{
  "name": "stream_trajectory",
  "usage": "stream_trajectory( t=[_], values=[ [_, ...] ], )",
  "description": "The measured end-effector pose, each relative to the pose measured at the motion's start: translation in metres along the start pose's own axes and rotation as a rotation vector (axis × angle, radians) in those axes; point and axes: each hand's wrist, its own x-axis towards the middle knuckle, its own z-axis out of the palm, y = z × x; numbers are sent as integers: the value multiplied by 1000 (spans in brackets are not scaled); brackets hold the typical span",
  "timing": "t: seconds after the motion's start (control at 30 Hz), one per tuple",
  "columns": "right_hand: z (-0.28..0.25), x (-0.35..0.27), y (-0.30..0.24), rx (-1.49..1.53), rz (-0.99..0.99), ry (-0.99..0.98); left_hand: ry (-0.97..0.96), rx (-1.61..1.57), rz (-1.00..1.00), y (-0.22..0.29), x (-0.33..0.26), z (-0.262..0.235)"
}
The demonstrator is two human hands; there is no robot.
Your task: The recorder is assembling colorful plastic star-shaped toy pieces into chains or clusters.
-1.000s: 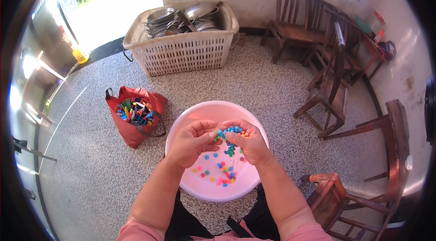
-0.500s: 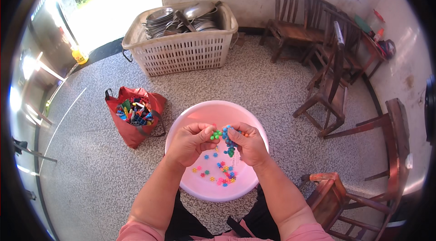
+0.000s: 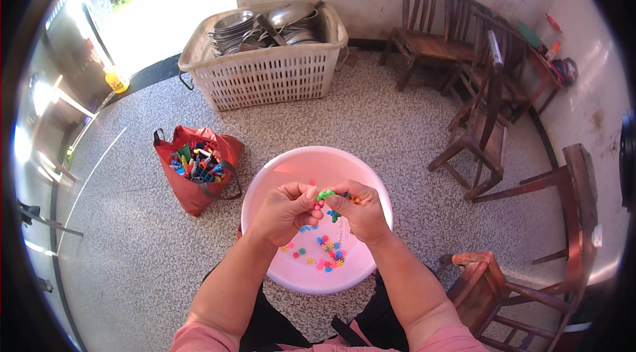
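Note:
Above a pink plastic basin (image 3: 271,173), my two hands meet with fingertips pinched close together. Between them is a bright green knobbed flower-shaped plastic piece (image 3: 325,194), with a bit of pink (image 3: 318,206) just below it. My left hand (image 3: 286,214) is closed on the green piece from the left side. My right hand (image 3: 363,214) is closed around a cluster of linked flower-shaped pieces; orange knobs (image 3: 355,200) and a dark green piece (image 3: 334,217) stick out past its fingers, the rest being hidden. Several small flower-shaped pieces (image 3: 329,246) in mixed colours lie on the basin's bottom.
A red bag (image 3: 182,186) full of colourful plastic blocks stands left of the basin. Behind it is a large white slotted crate (image 3: 265,77) holding metal dishes and pans. Wooden chairs (image 3: 480,153) line the right side, one chair (image 3: 474,286) close to my right arm.
My hands have come closer together and the green piece has turned, now touching my right fingertips. The blue part of the right-hand cluster has gone mostly out of sight.

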Motion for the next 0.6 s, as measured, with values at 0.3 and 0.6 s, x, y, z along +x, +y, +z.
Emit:
stream_trajectory(
  t=[0.3,0.6],
  values=[
    [-7,7,-2,118,234,200,147,344,142,8,0,6],
    [3,4,2,525,383,134,158,1106,471,-15,1,13]
  ],
)
